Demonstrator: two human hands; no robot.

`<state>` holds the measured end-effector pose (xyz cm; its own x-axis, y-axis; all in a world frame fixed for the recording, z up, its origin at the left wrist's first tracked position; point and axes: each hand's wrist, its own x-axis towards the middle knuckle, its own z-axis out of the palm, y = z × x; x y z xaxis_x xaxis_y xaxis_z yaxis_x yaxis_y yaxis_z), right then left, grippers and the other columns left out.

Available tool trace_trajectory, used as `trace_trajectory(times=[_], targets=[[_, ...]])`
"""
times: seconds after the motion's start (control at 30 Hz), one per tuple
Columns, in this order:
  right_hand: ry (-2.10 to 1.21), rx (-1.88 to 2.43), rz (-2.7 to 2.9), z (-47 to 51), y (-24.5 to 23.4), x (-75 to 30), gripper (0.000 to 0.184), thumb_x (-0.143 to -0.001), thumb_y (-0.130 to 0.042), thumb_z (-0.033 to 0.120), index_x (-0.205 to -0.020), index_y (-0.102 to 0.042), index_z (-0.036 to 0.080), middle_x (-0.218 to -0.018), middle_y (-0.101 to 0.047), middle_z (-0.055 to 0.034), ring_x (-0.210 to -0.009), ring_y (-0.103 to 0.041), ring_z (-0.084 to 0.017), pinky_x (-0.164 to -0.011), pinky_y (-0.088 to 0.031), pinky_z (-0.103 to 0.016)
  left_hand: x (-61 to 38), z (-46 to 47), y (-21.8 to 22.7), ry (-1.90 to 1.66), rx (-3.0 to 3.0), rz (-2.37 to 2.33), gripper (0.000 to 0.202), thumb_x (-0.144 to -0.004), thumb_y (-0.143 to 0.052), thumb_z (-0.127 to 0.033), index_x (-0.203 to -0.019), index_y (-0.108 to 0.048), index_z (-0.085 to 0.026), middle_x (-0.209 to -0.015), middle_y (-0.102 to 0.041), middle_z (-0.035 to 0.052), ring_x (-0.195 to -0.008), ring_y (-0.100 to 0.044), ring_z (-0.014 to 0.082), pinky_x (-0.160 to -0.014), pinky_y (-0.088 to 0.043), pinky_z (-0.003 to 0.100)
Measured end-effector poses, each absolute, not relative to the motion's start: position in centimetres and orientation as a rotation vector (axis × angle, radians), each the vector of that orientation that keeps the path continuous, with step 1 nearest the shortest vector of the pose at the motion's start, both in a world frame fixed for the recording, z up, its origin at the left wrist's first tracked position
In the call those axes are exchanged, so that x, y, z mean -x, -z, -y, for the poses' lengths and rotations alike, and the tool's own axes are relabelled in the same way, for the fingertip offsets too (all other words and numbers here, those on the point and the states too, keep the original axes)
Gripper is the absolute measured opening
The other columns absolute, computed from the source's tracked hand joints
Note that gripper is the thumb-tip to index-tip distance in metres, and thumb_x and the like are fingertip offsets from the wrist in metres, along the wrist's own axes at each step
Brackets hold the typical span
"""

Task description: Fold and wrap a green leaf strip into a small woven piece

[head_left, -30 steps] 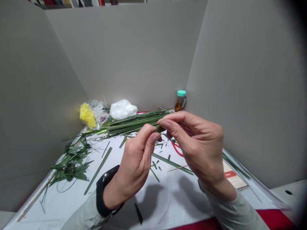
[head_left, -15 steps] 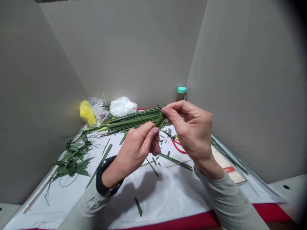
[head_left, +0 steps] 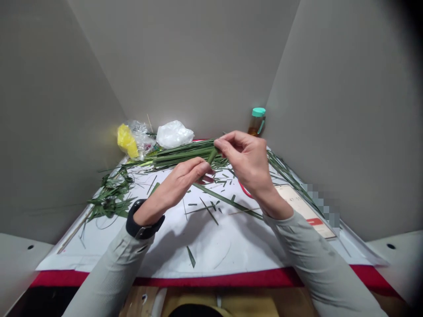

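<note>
A short green leaf strip [head_left: 212,155] is stretched between my two hands above the table. My right hand [head_left: 247,160] pinches its upper end between thumb and fingertips. Lower down, my left hand [head_left: 183,178] grips the other end of the strip between thumb and fingers, and its fingertips are partly hidden. Right behind the hands lies a thick bundle of long green leaves [head_left: 180,155]. Part of a red scissors handle [head_left: 243,190] shows beside my right hand, the remainder covered by it.
Leaf scraps [head_left: 211,206] are strewn over the white tabletop [head_left: 231,251]. Cut leaves [head_left: 110,198] lie heaped at left. At the back are a yellow item in clear plastic [head_left: 127,141], a white plastic bag [head_left: 174,134] and a teal-lidded bottle [head_left: 257,121]. A phone [head_left: 297,204] lies right. Grey panels surround the table.
The view has tilted down, showing more of the table's front edge. Both hands still hold the leaf strip; my left fingers look straighter and my right hand hides more of the scissors.
</note>
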<state>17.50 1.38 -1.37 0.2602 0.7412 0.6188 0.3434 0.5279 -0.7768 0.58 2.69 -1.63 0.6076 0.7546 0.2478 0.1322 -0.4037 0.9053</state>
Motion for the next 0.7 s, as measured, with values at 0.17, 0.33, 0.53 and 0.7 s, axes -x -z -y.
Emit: trace_trajectory(times=[0.17, 0.33, 0.53, 0.7], targets=[[-0.452, 1.147, 1.412, 0.4, 3.4, -16.0, 0.016, -0.087, -0.066, 0.025, -0.073, -0.070, 0.018, -0.069, -0.071, 0.0010, -0.062, -0.061, -0.012, -0.063, -0.046, -0.025, -1.5, -2.1, 4.1, -1.059, -1.660, -0.789, 0.021, -0.087, -0.069, -0.033, -0.076, -0.066, -0.015, -0.072, -0.069, 0.0034, -0.069, -0.063, 0.0156, -0.068, -0.050, 0.027], [-0.532, 1.189, 1.388, 1.7, 5.3, -15.5, 0.016, -0.086, -0.066, 0.025, -0.072, -0.070, 0.018, -0.071, -0.071, 0.0008, -0.066, -0.061, -0.013, -0.068, -0.045, -0.026, -1.4, -0.4, 6.3, -1.045, -1.511, -0.852, 0.025, -0.086, -0.069, -0.032, -0.068, -0.068, -0.014, -0.060, -0.069, 0.0030, -0.057, -0.059, 0.0134, -0.059, -0.044, 0.026], [-0.684, 1.158, 1.311, 1.7, 6.8, -15.9, 0.018, -0.084, -0.069, 0.031, -0.072, -0.069, 0.018, -0.066, -0.066, 0.0017, -0.063, -0.056, -0.012, -0.063, -0.044, -0.026, -0.8, 1.6, 7.8, -1.036, -1.429, -0.830, 0.027, -0.089, -0.067, -0.031, -0.067, -0.065, -0.015, -0.055, -0.065, -0.0007, -0.053, -0.059, 0.0118, -0.064, -0.047, 0.026], [-0.726, 1.145, 1.277, 1.7, 7.1, -16.2, 0.018, -0.084, -0.070, 0.031, -0.072, -0.069, 0.017, -0.063, -0.063, 0.0024, -0.061, -0.054, -0.012, -0.062, -0.042, -0.026, -0.3, 2.7, 8.5, -0.994, -1.387, -0.854, 0.024, -0.091, -0.065, -0.032, -0.073, -0.065, -0.015, -0.054, -0.063, -0.0025, -0.046, -0.055, 0.0095, -0.059, -0.045, 0.024]])
